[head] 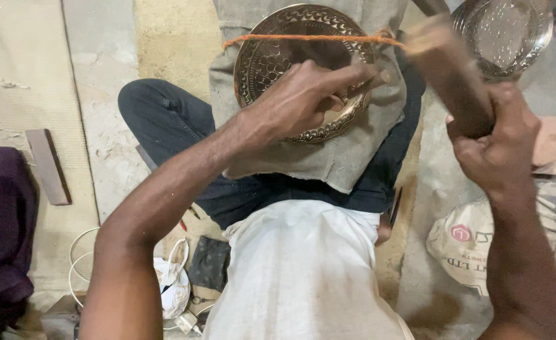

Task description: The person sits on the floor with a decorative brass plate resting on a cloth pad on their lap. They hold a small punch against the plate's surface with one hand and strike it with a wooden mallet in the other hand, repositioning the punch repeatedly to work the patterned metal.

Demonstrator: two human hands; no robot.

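White cloth (303, 271) covers the lap nearest the camera. Beyond it, on a grey cloth (347, 157) over the knee, sits the embossed brass plate (271, 56) — its rim pattern looks complete, an orange cord (309, 38) across it. Left hand (297, 101) pinches a small punch against it; right hand (495, 141) grips a blurred wooden mallet (448, 69) — chasing appears under way.

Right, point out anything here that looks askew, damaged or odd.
Nothing looks damaged. One oddity: an orange cord stretches across the embossed metal plate resting on grey cloth. The right hand grips a blurred wooden tool.
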